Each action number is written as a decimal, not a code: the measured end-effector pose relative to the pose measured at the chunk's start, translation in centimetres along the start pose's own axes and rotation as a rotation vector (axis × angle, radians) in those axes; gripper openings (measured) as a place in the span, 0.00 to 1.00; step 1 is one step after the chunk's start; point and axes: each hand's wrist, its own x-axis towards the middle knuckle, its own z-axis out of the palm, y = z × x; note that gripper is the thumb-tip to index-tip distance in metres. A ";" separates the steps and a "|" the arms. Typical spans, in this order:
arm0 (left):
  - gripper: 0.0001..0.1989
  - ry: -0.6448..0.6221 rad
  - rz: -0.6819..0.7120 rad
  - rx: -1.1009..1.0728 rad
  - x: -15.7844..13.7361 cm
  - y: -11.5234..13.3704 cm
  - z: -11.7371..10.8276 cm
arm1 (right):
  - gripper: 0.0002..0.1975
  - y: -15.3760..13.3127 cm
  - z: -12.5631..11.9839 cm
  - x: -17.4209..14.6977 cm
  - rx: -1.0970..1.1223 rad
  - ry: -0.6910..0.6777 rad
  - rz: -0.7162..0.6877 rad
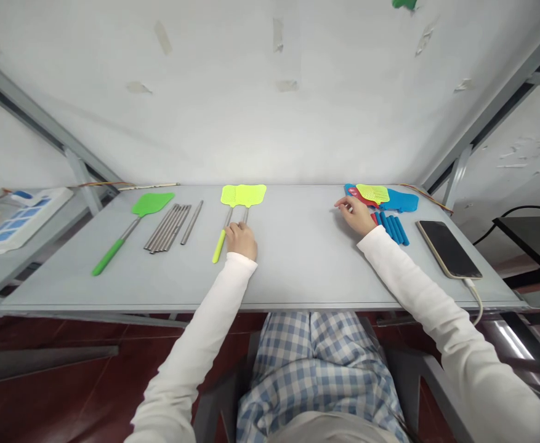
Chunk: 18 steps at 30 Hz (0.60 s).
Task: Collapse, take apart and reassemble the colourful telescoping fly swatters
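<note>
Two yellow fly swatters lie side by side at the middle of the table. My left hand is closed over the shaft of the right-hand fly swatter; its handle end is hidden under the hand. The left-hand fly swatter, with a yellow grip, lies right beside my fingers. At the right, my right hand is open, fingers apart and holding nothing visible. It is beside a pile of loose swatter heads: a yellow head, a red head and blue heads. Several blue handle grips lie behind its wrist, with some red showing.
A green fly swatter and several metal tubes lie at the left, one tube apart. A phone with a charging cable is at the right edge. Metal frame posts flank the table.
</note>
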 end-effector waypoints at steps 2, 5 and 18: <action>0.24 0.030 -0.004 -0.047 -0.5 0.0 -0.5 | 0.13 -0.3 -0.7 -0.2 -0.252 0.026 -0.017; 0.24 0.065 -0.003 -0.175 -1.3 -1.2 -2.7 | 0.15 -0.3 -1.9 -0.7 -0.554 0.069 0.071; 0.22 -0.003 -0.235 0.092 3.5 -8.6 -6.7 | 0.17 0.3 -3.5 -1.9 -0.811 -0.142 0.319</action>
